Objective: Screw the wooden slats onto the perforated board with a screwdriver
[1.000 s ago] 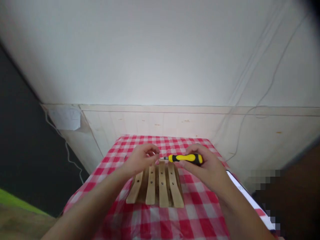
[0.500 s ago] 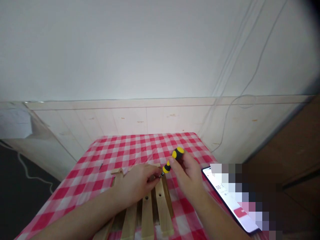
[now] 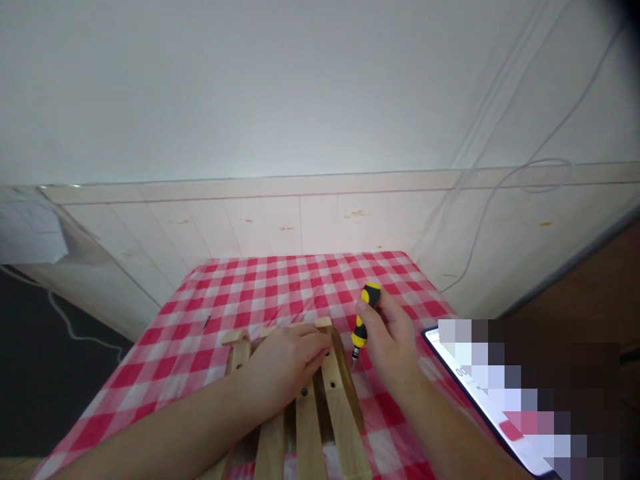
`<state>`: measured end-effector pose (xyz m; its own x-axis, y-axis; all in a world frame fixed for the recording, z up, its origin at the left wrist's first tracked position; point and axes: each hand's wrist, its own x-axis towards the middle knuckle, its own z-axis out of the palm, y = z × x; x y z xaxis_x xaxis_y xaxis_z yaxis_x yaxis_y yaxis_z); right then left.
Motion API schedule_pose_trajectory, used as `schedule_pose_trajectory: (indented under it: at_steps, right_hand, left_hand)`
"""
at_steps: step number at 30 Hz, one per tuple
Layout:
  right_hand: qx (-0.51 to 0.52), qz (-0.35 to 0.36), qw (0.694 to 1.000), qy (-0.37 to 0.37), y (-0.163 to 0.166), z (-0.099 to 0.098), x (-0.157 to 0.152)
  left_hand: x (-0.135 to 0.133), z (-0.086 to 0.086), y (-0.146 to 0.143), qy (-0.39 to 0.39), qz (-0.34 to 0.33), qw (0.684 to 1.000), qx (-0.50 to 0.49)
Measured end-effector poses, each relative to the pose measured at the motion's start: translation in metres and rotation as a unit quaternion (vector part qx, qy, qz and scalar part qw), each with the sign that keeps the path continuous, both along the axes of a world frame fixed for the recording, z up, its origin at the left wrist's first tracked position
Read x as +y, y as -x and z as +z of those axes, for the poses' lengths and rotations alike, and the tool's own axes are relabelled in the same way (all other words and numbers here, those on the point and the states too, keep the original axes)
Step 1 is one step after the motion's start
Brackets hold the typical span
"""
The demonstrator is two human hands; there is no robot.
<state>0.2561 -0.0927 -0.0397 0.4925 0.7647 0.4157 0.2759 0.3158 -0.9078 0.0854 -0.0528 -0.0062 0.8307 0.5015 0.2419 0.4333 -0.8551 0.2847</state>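
A small wooden slatted piece [image 3: 311, 433] lies on the checked cloth, with screw holes and a dark screw head visible in its slats. My left hand [image 3: 293, 357] rests across its upper part, thumb and fingers pinched together over the rightmost slat [image 3: 345, 417]. Whatever sits between those fingertips is hidden. To the right, my right hand [image 3: 395, 337] is closed around a yellow and black screwdriver [image 3: 370, 297]. Its tip points down, just right of the wood and apart from the slats.
The red and white checked tablecloth [image 3: 280, 287] reaches back to the panelled wall [image 3: 270, 227]. A phone [image 3: 463, 373] with a lit screen lies on the right, partly blurred out. A thin dark object [image 3: 207, 323] is on the cloth at left.
The screwdriver has moved from my left fingertips to the right and now points more steeply down. My left hand stays pinched at the slat. The view has shifted slightly.
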Motion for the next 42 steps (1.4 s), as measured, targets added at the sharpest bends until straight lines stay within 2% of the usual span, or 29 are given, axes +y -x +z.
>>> schedule_pose_trajectory:
  at_steps: [5,14,17,23,29,32,42]
  right_hand:
    - [-0.016,0.0,0.999,0.027,0.001,-0.003,-0.001]
    - [-0.11,-0.014,0.994,-0.003,-0.002,0.001,-0.004]
    - [-0.153,-0.018,0.988,-0.012,-0.001,0.001,-0.005]
    - [-0.171,-0.018,0.985,-0.019,0.0,-0.003,-0.011]
    - [-0.228,-0.045,0.971,-0.047,0.001,-0.002,-0.011]
    - [-0.243,-0.035,0.968,-0.06,0.001,-0.002,-0.011]
    - [-0.26,-0.03,0.964,-0.05,0.001,-0.006,-0.012]
  left_hand:
    - [0.002,-0.002,0.0,0.046,-0.012,0.999,0.009]
    - [0.001,-0.006,-0.003,0.114,0.059,0.992,0.006]
    - [0.001,-0.008,-0.002,0.103,0.052,0.993,-0.008]
    - [0.001,-0.01,-0.001,0.065,0.016,0.998,-0.001]
    - [0.0,-0.012,-0.001,0.067,0.031,0.997,0.02]
    - [-0.001,-0.012,0.0,0.064,0.033,0.997,0.035]
    - [-0.002,-0.007,0.002,0.024,0.052,0.993,0.102]
